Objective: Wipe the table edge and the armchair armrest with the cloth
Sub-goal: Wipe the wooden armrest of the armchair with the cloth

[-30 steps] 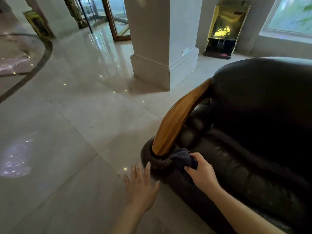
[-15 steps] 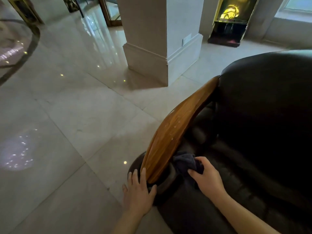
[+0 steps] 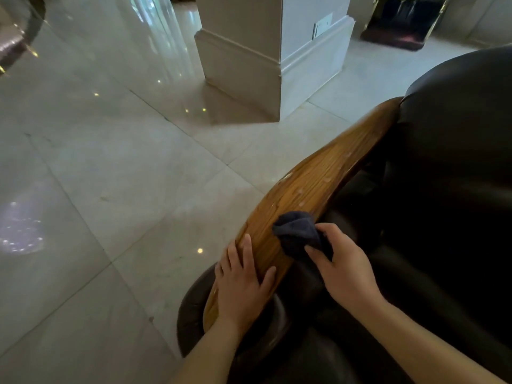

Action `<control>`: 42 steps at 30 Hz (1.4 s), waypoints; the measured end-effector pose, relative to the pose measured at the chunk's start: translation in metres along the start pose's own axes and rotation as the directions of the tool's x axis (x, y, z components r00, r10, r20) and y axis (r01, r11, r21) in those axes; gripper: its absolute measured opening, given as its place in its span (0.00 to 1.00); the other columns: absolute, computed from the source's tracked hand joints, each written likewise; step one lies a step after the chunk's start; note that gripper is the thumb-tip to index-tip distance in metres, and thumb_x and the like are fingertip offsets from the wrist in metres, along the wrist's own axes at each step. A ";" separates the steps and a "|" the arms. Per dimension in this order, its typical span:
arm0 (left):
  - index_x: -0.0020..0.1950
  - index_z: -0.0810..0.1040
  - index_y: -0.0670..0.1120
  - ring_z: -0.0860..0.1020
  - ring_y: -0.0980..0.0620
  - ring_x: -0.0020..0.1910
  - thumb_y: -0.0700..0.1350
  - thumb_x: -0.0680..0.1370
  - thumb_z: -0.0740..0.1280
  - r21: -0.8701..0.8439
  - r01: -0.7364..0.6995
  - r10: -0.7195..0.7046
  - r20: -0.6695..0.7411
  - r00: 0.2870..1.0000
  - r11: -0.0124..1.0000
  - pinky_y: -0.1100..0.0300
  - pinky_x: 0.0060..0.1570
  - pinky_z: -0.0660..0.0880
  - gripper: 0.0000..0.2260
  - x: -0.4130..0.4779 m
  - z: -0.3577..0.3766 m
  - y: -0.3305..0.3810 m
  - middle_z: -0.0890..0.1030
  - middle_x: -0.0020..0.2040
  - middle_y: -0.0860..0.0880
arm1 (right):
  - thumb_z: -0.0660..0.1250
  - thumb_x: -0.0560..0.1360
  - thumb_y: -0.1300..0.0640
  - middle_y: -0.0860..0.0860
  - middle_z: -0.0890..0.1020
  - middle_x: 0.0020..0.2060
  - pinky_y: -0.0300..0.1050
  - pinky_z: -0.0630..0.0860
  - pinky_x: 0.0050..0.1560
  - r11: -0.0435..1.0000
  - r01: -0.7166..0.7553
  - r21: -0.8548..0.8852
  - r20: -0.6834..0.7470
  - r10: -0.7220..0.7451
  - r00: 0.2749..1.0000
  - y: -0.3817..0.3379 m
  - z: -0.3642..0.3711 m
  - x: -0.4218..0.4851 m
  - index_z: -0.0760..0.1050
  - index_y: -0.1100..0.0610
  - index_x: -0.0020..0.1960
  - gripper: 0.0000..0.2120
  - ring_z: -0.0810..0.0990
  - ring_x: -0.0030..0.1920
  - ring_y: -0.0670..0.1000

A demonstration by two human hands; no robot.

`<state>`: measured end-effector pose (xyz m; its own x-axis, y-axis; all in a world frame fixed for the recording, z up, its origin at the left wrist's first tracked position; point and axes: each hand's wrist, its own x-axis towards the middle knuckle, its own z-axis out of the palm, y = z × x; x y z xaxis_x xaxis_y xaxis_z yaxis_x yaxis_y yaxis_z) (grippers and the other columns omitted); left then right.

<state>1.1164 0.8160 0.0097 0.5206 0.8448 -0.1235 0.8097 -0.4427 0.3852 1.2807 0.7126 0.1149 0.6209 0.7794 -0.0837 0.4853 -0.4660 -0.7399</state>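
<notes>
Cloth [image 3: 297, 234]: dark, bunched, lying against the near right portion of the wooden armrest [image 3: 318, 187], on its inner edge just beside the dark leather seat of the armchair [image 3: 448, 189]. The right hand [image 3: 343, 268] holds it, thumb and fingers pinched closed on the bunched fabric, with a fold of cloth standing free beyond the fingertips and touching the wood.

The left hand [image 3: 241, 284] rests flat on the near end of the same armrest, fingers extended and slightly spread, thumb laid across the wood toward the cloth. It grips nothing; it appears to be bracing.

Armrest condition: a long curved wooden cap running from near left to far right, where it meets the chair back. Several pale droplets or spots are visible on the far half of its surface, beyond the cloth.

Step in hand, as judged: the armrest wipe, at or close to its near end. No table is in view, so the state of the table edge cannot be assessed.

Next move, as judged: the cloth needs to travel along the curve toward the far right, kept pressed flat to the wood so the spotted stretch is covered. The bunched form offers little contact area; spreading it would serve better. The left hand lies clear of that path.
</notes>
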 end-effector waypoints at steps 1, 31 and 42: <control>0.80 0.46 0.52 0.59 0.39 0.72 0.71 0.76 0.49 0.007 0.010 -0.010 -0.021 1.000 1.000 0.39 0.68 0.62 0.38 0.000 0.006 -0.001 0.58 0.75 0.41 | 0.68 0.75 0.48 0.39 0.76 0.46 0.41 0.74 0.43 0.991 0.070 -0.112 -0.019 -0.072 0.997 -0.003 0.008 0.005 0.68 0.40 0.60 0.16 0.76 0.48 0.44; 0.78 0.56 0.48 0.65 0.42 0.71 0.69 0.63 0.67 -0.014 -0.004 0.003 -0.067 0.998 1.000 0.44 0.68 0.66 0.50 0.008 0.022 -0.017 0.64 0.74 0.41 | 0.57 0.82 0.51 0.51 0.62 0.77 0.54 0.48 0.77 0.662 0.594 -0.457 0.308 -0.508 0.804 0.012 0.103 0.069 0.62 0.54 0.76 0.23 0.48 0.78 0.52; 0.77 0.55 0.47 0.67 0.38 0.70 0.68 0.66 0.63 0.037 -0.023 0.026 -0.090 0.996 0.999 0.41 0.65 0.67 0.46 0.006 0.014 -0.012 0.65 0.74 0.39 | 0.68 0.76 0.66 0.55 0.74 0.68 0.55 0.70 0.68 0.825 0.525 -0.209 -0.063 -0.547 0.835 0.050 0.062 0.062 0.73 0.61 0.68 0.21 0.68 0.72 0.51</control>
<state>1.1133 0.8219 -0.0083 0.5149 0.8567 -0.0302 0.8071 -0.4726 0.3540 1.3058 0.7636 0.0310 0.2912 0.8792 0.3771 0.8549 -0.0623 -0.5150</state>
